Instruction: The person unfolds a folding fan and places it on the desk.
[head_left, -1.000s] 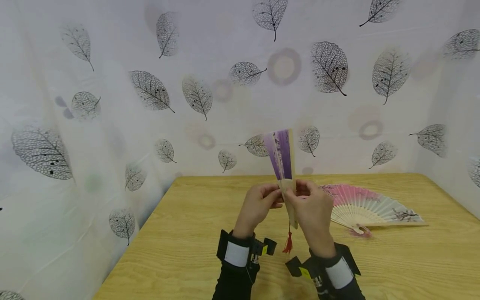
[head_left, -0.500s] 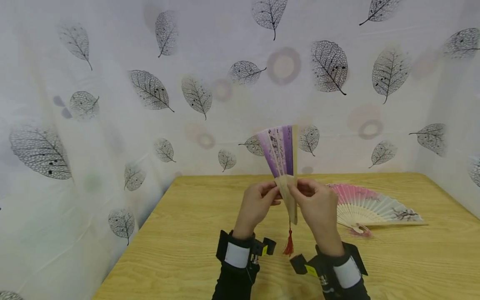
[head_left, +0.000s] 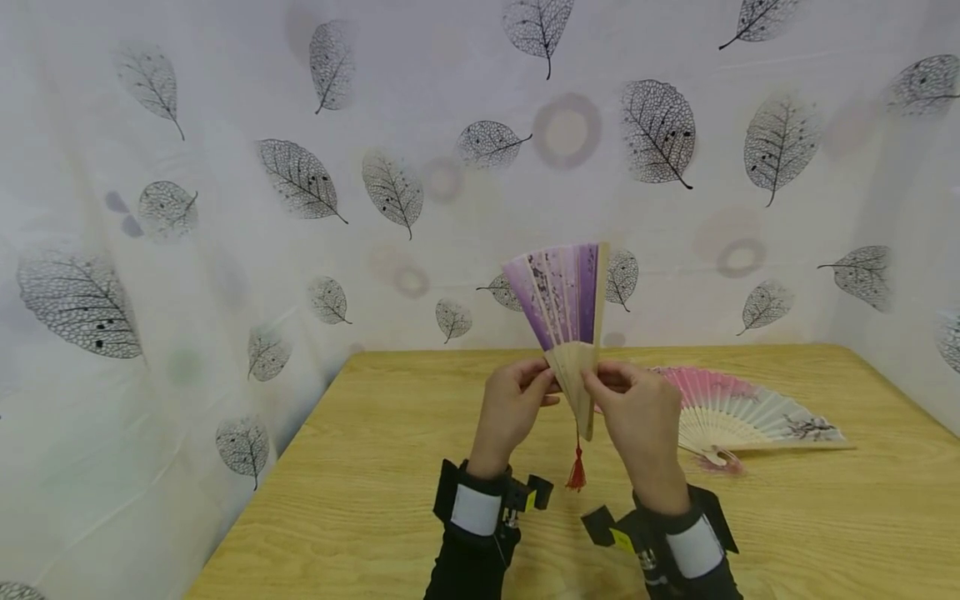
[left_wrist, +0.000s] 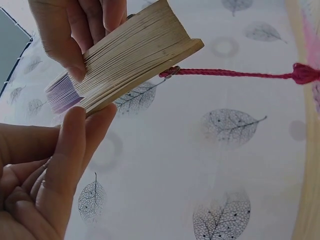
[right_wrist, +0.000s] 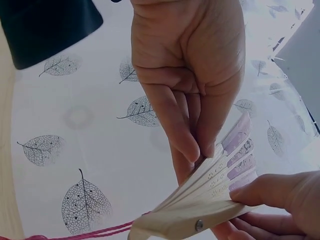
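Note:
A purple folding fan (head_left: 561,300) with pale ribs and a blossom pattern is held upright above the table, partly spread. My left hand (head_left: 508,412) pinches its left edge between thumb and fingers. On the opposite edge, my right hand (head_left: 641,421) pinches the outer rib, thumb towards me. A red tassel (head_left: 576,471) hangs from the pivot end. Close up in the left wrist view, the ribs (left_wrist: 135,55) are stacked tightly. From the right wrist, the metal rivet (right_wrist: 199,225) and slightly fanned purple cloth (right_wrist: 241,155) show. Some fingers are hidden behind the fan.
A pink and white folding fan (head_left: 750,412) lies spread on the wooden table (head_left: 360,483), right of and behind my right hand. A white leaf-patterned curtain (head_left: 450,75) stands behind the table and along its sides.
The purple fan has spread wider, its cloth reaching further left and its outer rib further right. My right hand has moved slightly right. The tassel hangs a little higher.

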